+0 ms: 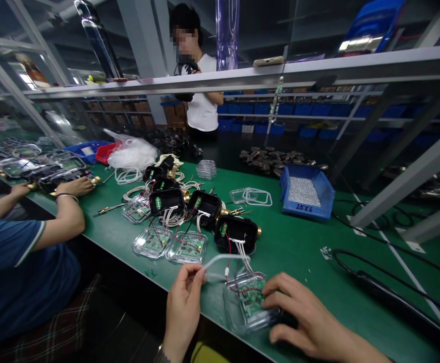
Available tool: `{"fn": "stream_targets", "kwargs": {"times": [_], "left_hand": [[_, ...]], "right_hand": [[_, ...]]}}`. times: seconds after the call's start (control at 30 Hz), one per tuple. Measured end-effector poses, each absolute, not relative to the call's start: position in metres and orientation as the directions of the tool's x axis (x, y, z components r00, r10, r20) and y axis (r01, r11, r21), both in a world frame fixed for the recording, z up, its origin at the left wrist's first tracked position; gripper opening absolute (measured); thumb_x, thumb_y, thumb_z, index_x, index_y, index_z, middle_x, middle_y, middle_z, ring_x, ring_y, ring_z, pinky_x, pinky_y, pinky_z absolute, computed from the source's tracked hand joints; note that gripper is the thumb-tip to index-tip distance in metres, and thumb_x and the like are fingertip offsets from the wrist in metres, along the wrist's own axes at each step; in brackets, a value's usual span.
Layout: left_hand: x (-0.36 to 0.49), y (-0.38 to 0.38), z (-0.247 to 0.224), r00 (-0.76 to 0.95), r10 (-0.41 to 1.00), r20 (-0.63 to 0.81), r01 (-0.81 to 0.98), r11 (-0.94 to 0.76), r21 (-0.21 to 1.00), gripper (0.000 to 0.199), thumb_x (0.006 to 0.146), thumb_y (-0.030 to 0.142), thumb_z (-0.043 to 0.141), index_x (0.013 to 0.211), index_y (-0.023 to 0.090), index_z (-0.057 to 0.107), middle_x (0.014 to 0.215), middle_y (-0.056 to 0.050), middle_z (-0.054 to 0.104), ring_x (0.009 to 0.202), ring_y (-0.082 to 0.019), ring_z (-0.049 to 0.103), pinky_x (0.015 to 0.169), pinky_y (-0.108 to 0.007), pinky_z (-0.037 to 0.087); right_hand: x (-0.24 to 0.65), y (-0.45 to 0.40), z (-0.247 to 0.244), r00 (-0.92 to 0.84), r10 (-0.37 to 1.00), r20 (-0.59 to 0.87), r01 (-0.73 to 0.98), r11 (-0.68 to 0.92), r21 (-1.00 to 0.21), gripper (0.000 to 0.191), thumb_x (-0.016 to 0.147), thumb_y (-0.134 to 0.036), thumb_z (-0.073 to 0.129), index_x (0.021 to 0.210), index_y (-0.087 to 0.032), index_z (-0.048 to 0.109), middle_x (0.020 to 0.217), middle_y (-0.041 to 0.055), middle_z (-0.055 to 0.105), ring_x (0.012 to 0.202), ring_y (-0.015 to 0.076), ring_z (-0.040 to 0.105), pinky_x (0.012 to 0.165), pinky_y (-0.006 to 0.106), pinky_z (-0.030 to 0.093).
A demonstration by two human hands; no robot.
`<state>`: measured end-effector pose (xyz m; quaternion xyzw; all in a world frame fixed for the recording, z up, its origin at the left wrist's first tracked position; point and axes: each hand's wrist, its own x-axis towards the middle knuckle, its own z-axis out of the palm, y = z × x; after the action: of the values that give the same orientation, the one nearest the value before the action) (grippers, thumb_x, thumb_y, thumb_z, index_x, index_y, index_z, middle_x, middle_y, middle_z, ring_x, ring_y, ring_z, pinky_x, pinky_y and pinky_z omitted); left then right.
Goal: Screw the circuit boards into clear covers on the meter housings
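Observation:
My left hand pinches a translucent white gasket, a thin rounded frame, over the table's front edge. Below and right of it lies a clear plastic cover with a green circuit board in it. My right hand has its fingers spread, fingertips touching the board's right side and thumb apart near the cover's edge. Red, black and white wires run from the board up to an open black housing with a brass fitting. More black housings and clear covers with boards lie to the left.
A blue bin of small metal pieces stands at the right, near loose gaskets. A black cabled tool lies further right. At the left a co-worker's arms reach over the table. A shelf crosses above.

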<state>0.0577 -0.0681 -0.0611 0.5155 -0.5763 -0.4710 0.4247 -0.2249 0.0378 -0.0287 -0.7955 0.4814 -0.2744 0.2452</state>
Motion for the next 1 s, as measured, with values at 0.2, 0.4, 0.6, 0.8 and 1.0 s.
{"fn": "stream_targets", "kwargs": {"times": [0.2, 0.4, 0.6, 0.8, 1.0], "left_hand": [[0.049, -0.077, -0.055, -0.177, -0.984, 0.011, -0.150, 0.038, 0.988, 0.033, 0.097, 0.052, 0.059, 0.102, 0.019, 0.061, 0.094, -0.004, 0.071, 0.086, -0.018, 0.070, 0.082, -0.028, 0.054], [0.050, -0.082, -0.045, -0.259, -0.960, 0.108, -0.367, 0.201, 0.908, 0.030, 0.099, 0.048, 0.055, 0.102, 0.021, 0.067, 0.097, -0.006, 0.072, 0.085, -0.020, 0.069, 0.079, -0.031, 0.055], [0.037, -0.101, -0.030, -0.342, -0.913, 0.222, -0.511, 0.379, 0.772, 0.023, 0.097, 0.043, 0.061, 0.109, 0.025, 0.071, 0.100, -0.002, 0.073, 0.068, -0.015, 0.063, 0.073, -0.029, 0.052], [0.022, -0.124, -0.031, -0.307, -0.923, 0.233, -0.465, 0.359, 0.809, 0.027, 0.095, 0.043, 0.064, 0.114, 0.024, 0.067, 0.109, -0.005, 0.070, 0.088, -0.019, 0.066, 0.072, -0.029, 0.051], [0.022, -0.139, -0.021, -0.367, -0.910, 0.195, -0.384, 0.339, 0.859, 0.023, 0.094, 0.043, 0.066, 0.105, 0.022, 0.070, 0.098, -0.003, 0.073, 0.089, -0.018, 0.068, 0.081, -0.030, 0.052]], "right_hand": [[-0.223, -0.007, -0.029, 0.007, -0.987, 0.163, -0.634, -0.130, -0.762, 0.032, 0.101, -0.032, 0.059, 0.132, -0.028, 0.058, 0.113, 0.0062, 0.062, 0.099, 0.0206, 0.058, 0.087, 0.038, 0.048], [-0.215, -0.050, -0.036, -0.063, -0.996, 0.063, -0.558, -0.017, -0.829, 0.024, 0.098, -0.039, 0.060, 0.086, -0.021, 0.072, 0.089, 0.0032, 0.067, 0.084, 0.0191, 0.061, 0.077, 0.033, 0.045], [-0.225, -0.057, -0.037, -0.184, -0.983, -0.005, -0.431, 0.085, -0.898, 0.024, 0.093, -0.044, 0.066, 0.092, -0.023, 0.077, 0.085, 0.0019, 0.072, 0.077, 0.0179, 0.063, 0.069, 0.029, 0.045], [-0.222, -0.064, -0.035, -0.222, -0.975, -0.028, -0.332, 0.103, -0.938, 0.027, 0.090, -0.045, 0.068, 0.096, -0.020, 0.078, 0.083, 0.0032, 0.073, 0.069, 0.0168, 0.062, 0.064, 0.028, 0.048], [-0.218, -0.069, -0.027, -0.231, -0.973, 0.014, -0.354, 0.071, -0.933, 0.021, 0.090, -0.041, 0.070, 0.094, -0.023, 0.079, 0.089, 0.0034, 0.074, 0.075, 0.0174, 0.064, 0.067, 0.027, 0.050]]}}
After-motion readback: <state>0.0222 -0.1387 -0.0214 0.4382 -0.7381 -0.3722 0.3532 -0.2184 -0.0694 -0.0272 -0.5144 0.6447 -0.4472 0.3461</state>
